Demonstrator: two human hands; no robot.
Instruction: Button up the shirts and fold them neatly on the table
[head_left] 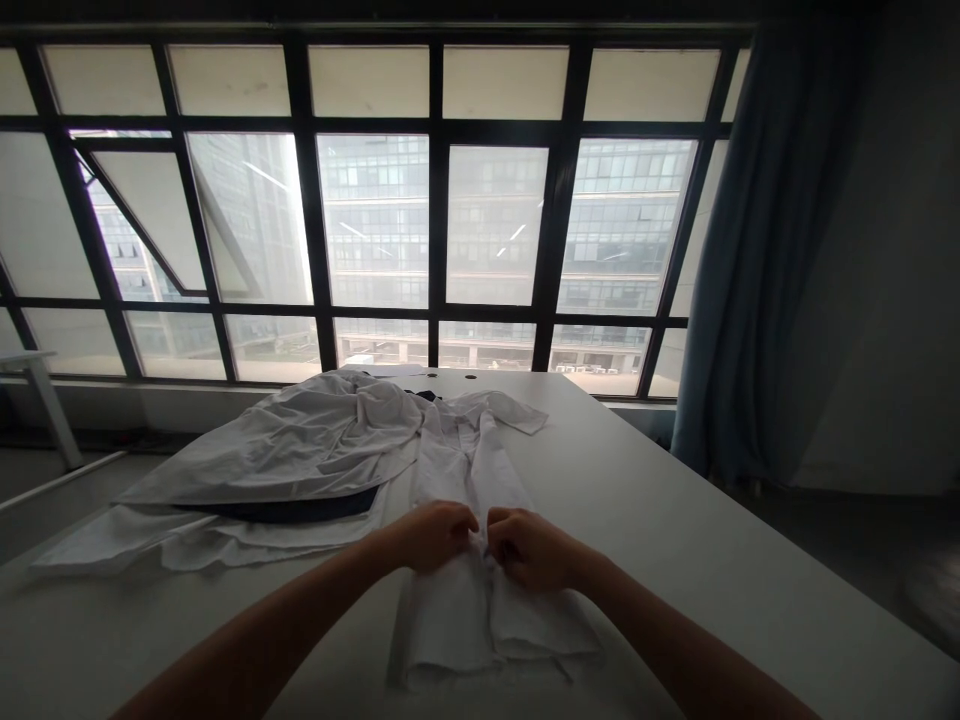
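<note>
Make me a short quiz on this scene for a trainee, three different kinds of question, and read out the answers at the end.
1. True or false: the left hand and the right hand both touch the garment.
2. Multiple choice: where does the crumpled cloth lie? A) left of the hands B) right of the hands C) on the floor
3. Fill in the blank: to the right of the windows hangs a blue ____.

Key: 1. True. 2. A. 3. curtain.

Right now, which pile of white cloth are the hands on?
The narrow white garment under the left hand and right hand; the wide, crumpled heap to its left isn't held.
</note>
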